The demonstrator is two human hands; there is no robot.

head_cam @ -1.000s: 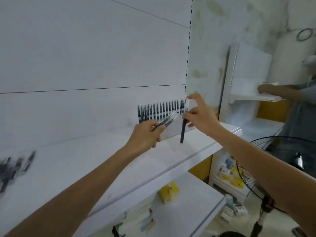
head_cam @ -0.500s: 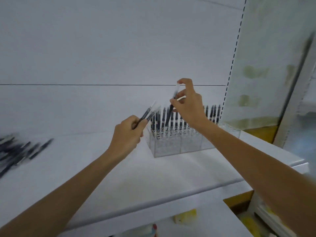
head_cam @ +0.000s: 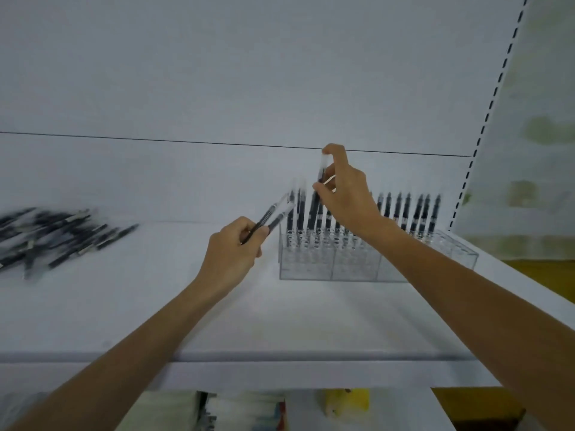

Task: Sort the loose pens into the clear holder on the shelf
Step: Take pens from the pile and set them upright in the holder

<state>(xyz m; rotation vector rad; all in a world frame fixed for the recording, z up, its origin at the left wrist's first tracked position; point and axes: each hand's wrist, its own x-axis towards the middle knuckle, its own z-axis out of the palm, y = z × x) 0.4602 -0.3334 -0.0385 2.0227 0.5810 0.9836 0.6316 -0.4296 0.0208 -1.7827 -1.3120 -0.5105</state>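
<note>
Nearest, the left hand [head_cam: 231, 251] grips two spare black pens with clear caps [head_cam: 273, 214] — likely stock for the next slots. Beyond, the right hand [head_cam: 345, 194] pinches one upright black pen [head_cam: 318, 194] over the clear plastic holder [head_cam: 357, 259] near the white shelf [head_cam: 155, 306]'s right back corner; loose dark pens [head_cam: 56, 234] lie heaped at its left edge.

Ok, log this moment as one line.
right hand: lowering pen into holder | left hand: holding spare pens | loose pile: left on shelf

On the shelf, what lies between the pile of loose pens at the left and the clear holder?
In the head view, mostly bare white shelf. Only the left hand, gripping two pens, hangs over the stretch between the loose pens and the clear holder.
</note>
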